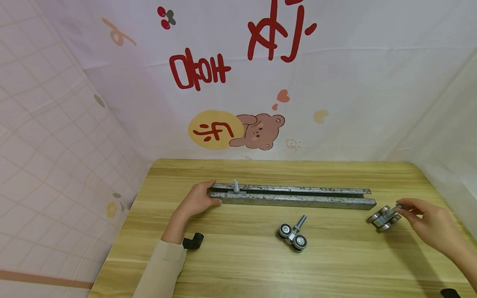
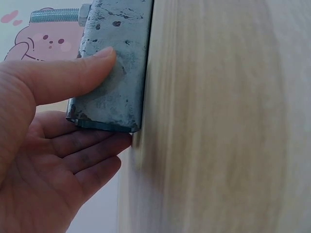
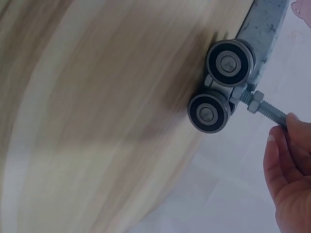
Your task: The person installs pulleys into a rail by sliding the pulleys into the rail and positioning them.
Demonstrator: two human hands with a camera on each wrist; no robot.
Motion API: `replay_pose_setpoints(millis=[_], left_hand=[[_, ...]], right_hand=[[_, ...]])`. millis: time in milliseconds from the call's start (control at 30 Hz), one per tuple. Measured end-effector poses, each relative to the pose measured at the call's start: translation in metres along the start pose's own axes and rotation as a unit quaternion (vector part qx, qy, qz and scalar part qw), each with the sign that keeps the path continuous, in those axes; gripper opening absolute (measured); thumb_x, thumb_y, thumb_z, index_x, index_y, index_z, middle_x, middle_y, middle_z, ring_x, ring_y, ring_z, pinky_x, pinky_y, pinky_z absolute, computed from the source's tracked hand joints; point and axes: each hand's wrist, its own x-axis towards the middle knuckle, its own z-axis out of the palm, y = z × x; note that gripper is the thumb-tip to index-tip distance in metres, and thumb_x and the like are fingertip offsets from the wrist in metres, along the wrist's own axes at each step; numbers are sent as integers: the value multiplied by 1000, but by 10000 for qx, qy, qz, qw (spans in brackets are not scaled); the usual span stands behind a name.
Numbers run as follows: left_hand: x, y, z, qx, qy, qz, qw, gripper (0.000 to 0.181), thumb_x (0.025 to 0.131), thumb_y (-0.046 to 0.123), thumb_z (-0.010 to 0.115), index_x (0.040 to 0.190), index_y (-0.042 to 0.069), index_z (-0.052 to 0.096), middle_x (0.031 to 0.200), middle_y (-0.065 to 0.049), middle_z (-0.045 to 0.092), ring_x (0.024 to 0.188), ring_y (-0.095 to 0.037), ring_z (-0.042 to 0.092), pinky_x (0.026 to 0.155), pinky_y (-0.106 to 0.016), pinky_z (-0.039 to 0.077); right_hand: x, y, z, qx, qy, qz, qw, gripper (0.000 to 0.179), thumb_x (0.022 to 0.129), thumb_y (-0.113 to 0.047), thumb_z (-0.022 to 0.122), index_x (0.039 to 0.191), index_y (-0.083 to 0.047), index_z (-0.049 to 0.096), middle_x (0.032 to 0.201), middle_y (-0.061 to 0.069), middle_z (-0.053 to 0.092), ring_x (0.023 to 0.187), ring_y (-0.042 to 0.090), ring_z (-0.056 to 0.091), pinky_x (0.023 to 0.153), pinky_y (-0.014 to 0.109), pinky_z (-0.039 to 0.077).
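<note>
Both hands are gripping, the left hand on the rail at nine o'clock, the right hand pinching the trolley by its stem off the rail's three-o'clock end, where squaring the wheels seems wise.

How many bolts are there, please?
3: one bolt standing in the rail, another bolt tilted up from wheels on the table, and a third bolt pinched by the right hand. The rail could hide more.
</note>
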Motion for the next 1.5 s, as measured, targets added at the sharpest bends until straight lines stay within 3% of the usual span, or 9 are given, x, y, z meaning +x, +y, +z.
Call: replay_pose_setpoints(millis=[433, 933, 1500], left_hand=[[-1, 2, 0, 6, 6, -27, 10000, 82, 91, 16, 84, 157, -7, 41, 158, -26, 44, 149, -42, 39, 117, -57, 39], [-2, 3, -1, -59, 6, -78, 10000, 81, 91, 15, 84, 157, -6, 42, 160, -24, 43, 149, -41, 38, 115, -57, 41], [-1, 4, -2, 32, 5, -29, 10000, 82, 91, 15, 84, 157, -8, 41, 159, -25, 44, 148, -42, 39, 116, -57, 40]], right_hand=[[0, 15, 2, 383, 247, 520, 9976, 28, 78, 18, 80, 104, 12, 72, 83, 27, 72, 76, -28, 44, 52, 7, 41], [3, 27, 2, 366, -163, 1603, 9863, 30, 97, 2, 72, 119, 20, 65, 101, 38, 68, 74, -25, 40, 52, 9, 43], [14, 31, 6, 392, -142, 1943, 9800, 37, 100, -8, 72, 123, 19, 65, 109, 39, 67, 77, -30, 36, 56, 4, 40]])
